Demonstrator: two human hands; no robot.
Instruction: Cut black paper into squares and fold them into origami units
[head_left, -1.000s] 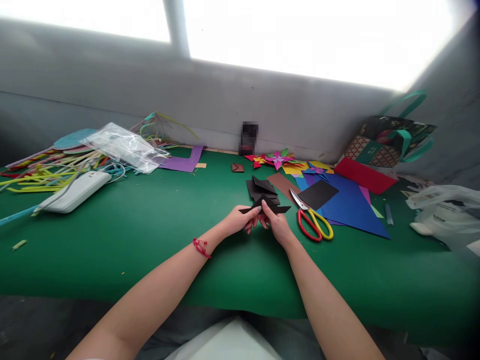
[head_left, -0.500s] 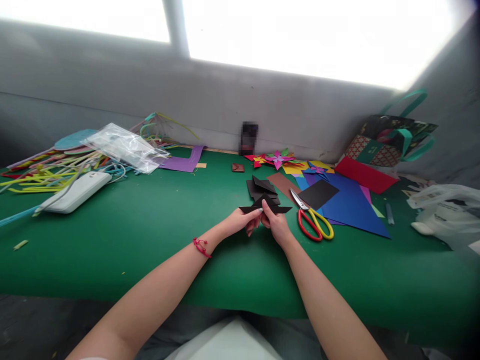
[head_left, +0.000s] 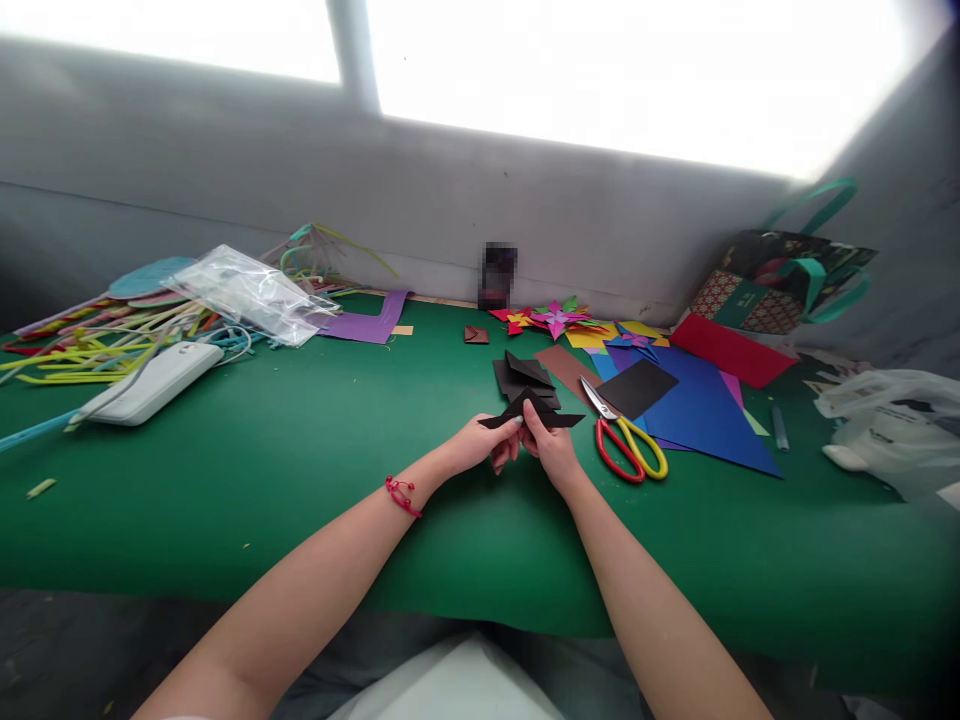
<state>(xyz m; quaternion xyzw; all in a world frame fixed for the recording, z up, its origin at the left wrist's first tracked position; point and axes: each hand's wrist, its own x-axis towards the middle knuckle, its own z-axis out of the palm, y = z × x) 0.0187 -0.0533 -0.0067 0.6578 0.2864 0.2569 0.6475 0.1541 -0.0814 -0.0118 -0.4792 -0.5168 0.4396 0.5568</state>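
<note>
Black folded paper (head_left: 516,407) with a central peak and slanted ends, pinched in the left hand (head_left: 480,443) and right hand (head_left: 553,449), over smooth green tabletop (head_left: 300,450), creased black paper pieces (head_left: 521,377) just beyond, loop-handled metal scissors (head_left: 619,424) at right

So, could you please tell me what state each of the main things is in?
Folded black paper, creased, held
Left hand, closed on it
Right hand, closed on it
Black paper pile, loosely stacked
Red-and-yellow scissors, unheld, blade gap unclear
Brown envelope, folded
Pink paper flower, petals spread
Black sheet, flat
Blue sheet, flat, partly covered
Clear plastic bag, crumpled
</note>
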